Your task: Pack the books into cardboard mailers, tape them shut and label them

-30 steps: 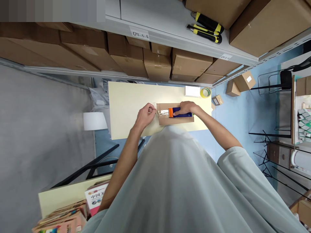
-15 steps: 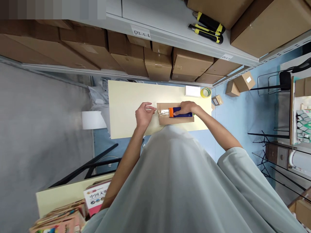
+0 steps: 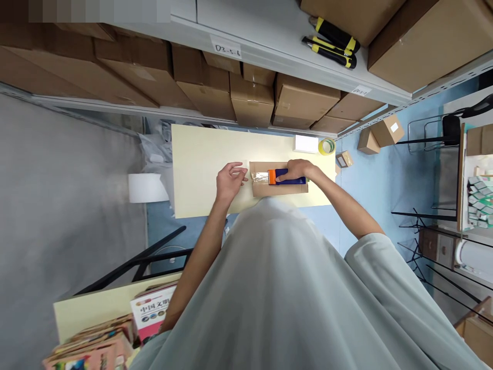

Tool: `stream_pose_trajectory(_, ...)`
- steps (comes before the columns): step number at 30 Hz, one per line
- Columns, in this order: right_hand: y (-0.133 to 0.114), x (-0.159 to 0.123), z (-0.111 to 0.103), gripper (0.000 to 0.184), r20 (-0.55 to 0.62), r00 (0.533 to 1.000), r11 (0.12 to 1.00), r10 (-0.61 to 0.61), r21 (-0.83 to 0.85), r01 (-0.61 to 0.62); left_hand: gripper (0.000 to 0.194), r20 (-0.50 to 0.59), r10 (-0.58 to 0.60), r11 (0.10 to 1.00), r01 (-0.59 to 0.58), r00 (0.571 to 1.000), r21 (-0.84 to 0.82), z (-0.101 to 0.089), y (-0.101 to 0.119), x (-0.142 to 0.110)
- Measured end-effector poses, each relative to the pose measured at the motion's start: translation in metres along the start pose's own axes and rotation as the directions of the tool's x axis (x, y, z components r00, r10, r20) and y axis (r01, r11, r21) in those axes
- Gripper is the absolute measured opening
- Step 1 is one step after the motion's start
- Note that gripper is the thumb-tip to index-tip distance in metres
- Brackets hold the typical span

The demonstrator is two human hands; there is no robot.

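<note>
On the cream tabletop lies a small cardboard box point(image 3: 279, 190), with a strip of shiny clear tape point(image 3: 260, 178) along its left part. My right hand point(image 3: 296, 169) is closed around an orange and dark blue tape dispenser point(image 3: 272, 177), which rests over the box at the right end of that strip. Just off the box's left edge is my left hand point(image 3: 230, 181). Its fingers are bent and apart, and nothing shows in them. The palm side of my right hand is hidden.
A white box point(image 3: 305, 144) and a yellow tape roll point(image 3: 326, 147) sit at the table's back right. Above hangs a shelf point(image 3: 262, 54) with cardboard boxes and black-yellow utility knives point(image 3: 333, 43). Books point(image 3: 152, 313) are stacked at lower left.
My left fingers have spread a little beside the box's left edge. My right hand and the tape dispenser stay in nearly the same place; the view has shifted slightly.
</note>
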State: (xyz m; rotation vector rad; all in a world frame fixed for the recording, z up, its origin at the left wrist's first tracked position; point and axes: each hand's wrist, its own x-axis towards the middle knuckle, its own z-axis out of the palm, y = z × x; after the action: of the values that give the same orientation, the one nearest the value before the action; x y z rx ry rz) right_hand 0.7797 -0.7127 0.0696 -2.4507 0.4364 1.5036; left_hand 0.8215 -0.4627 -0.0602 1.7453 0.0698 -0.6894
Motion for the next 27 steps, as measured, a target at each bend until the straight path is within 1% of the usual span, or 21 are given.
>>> stream_pose_trajectory(4,-0.001,-0.001,0.0,0.085,-0.001,1.0,1.0,0.004,0.004,-0.004,0.035,-0.01,0.027,1.0,-0.027,1.0,0.01,0.0,0.003,-0.001)
stream_pose_trajectory(6,-0.001,-0.001,0.001,0.085,-0.002,1.0,1.0,0.008,0.005,-0.008,0.035,-0.022,0.023,1.0,-0.023,0.999,0.0,0.002,0.006,-0.001)
stream_pose_trajectory(11,0.0,0.0,0.0,0.082,-0.007,1.0,1.0,0.006,-0.002,-0.006,0.031,-0.051,-0.026,0.999,0.025,0.998,-0.026,0.007,0.009,0.001)
stream_pose_trajectory(17,0.0,0.001,-0.001,0.083,-0.008,1.0,1.0,0.0,-0.006,0.0,0.031,-0.085,-0.064,0.995,0.058,0.994,-0.077,0.011,0.006,0.008)
stream_pose_trajectory(23,0.0,0.002,-0.001,0.082,0.001,1.0,1.0,-0.001,-0.008,0.001,0.032,-0.082,-0.122,0.985,0.111,0.989,-0.132,0.016,0.004,0.009)
stream_pose_trajectory(27,0.0,0.003,-0.001,0.083,0.001,1.0,1.0,0.002,-0.01,-0.002,0.031,-0.122,-0.133,0.983,0.116,0.983,-0.143,0.016,0.002,0.01)
